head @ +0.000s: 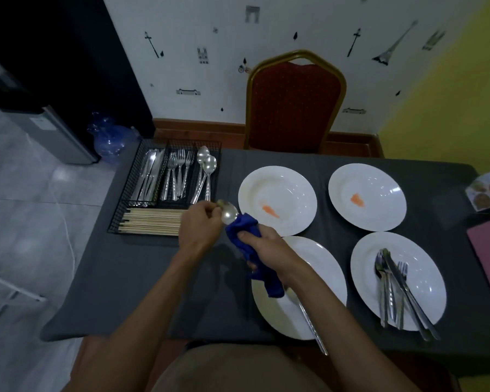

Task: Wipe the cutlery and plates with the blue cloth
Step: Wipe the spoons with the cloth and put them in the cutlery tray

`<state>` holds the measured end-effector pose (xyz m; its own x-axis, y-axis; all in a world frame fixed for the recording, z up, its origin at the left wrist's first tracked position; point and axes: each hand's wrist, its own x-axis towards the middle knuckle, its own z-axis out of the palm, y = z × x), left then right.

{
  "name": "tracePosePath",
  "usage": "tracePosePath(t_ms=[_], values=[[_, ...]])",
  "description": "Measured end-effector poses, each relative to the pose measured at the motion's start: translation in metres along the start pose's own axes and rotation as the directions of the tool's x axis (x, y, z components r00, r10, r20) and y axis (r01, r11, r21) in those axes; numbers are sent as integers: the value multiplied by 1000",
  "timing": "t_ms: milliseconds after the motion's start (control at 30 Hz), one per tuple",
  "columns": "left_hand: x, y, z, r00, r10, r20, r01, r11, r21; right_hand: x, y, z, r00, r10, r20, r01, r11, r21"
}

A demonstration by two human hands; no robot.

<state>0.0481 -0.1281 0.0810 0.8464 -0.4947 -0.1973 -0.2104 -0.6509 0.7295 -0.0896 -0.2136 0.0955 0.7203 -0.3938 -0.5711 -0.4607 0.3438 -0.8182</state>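
The fingers (pixel 210 212) of the left hand (pixel 201 226) are curled around a spoon (pixel 229 213), whose shiny bowl points toward the right hand (pixel 263 243). The right hand grips the blue cloth (pixel 242 229), thumb pressed on top; the bunched cloth touches the spoon's bowl and its loose end hangs down below the wrist. Both hands are above the dark desk (pixel 142 278), between the wire tray (pixel 122 205) and the plates. Under the right forearm is the near-left plate (pixel 331 278) with a long-handled utensil (pixel 309 316) lying on it. Just beyond the hands, the far-left plate (pixel 294 188) carries an orange smear, as does the far-right plate (pixel 379 222). The near-right plate (pixel 425 267) holds a pile of cutlery (pixel 393 287). The tray's compartments hold knives (pixel 149 176), forks (pixel 177 176), spoons and, in front, chopsticks (pixel 153 222). A red chair (pixel 294 100) stands behind the desk.
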Motion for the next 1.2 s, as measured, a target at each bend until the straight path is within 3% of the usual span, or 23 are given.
tracePosePath(t_ms=[100,233,333,433,500,633,767,900,1067,1200], values=[[1,-9,5,988,58,145,-62,998,24,20,-3,17,995,2,-104,3,999,48],[44,-25,-20,998,-10,68,6,998,61,30,6,31,998,-27,-63,30,998,46],[58,-29,-24,988,-152,22,153,963,-220,44,-2,32,997,-27,-76,34,994,100],[58,-24,-9,930,-241,278,344,835,-429,66,-16,37,994,-14,-106,27,992,120],[65,-25,-4,890,-274,365,429,776,-463,79,-21,41,992,6,-129,9,994,111],[99,-29,-5,896,-317,311,431,791,-435,89,-17,43,989,70,-133,-57,993,100],[138,-31,0,929,-274,249,343,891,-297,82,-6,41,973,147,-177,-120,980,158],[174,-37,7,979,-149,141,146,989,25,71,-3,31,951,177,-253,-126,971,205],[196,-45,18,992,-73,99,36,942,334,62,-5,20,930,195,-311,-113,958,262],[189,-40,17,994,-43,103,-6,903,430,55,-3,8,919,190,-346,-87,953,292]])
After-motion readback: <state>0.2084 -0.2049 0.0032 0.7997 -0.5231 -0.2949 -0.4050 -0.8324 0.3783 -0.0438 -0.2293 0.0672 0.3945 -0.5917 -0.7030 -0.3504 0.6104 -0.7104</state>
